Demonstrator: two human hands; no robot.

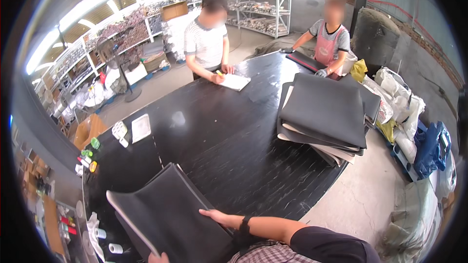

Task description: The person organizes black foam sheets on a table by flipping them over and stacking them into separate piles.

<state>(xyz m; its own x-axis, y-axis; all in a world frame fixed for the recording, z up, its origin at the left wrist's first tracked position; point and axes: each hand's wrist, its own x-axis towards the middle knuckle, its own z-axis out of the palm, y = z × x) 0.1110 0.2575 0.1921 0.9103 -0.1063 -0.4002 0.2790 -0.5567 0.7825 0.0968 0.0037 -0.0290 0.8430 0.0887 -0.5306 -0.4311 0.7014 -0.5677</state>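
A large black sheet (168, 207) with a pale underside lies bent over the near end of the black table, close to my body. Its left edge lifts and curls, showing a light rim. My right hand (218, 216) grips the sheet at its right side, thumb on the top face, other fingers partly hidden. At the bottom of the view my left hand (158, 258) holds the sheet's near left edge; much of that hand is cut off. More layers show beneath the sheet's far corner. To the right stands a pile of similar black sheets (324, 104) with pale undersides.
Across the black table (214, 141), one person writes on a white pad (235, 82). Another, gloved, handles a dark folded piece (305, 63). A white tray (141, 127), rolls (116, 248) and small bottles (87, 153) line the left edge. Sacks (399, 97) stand right.
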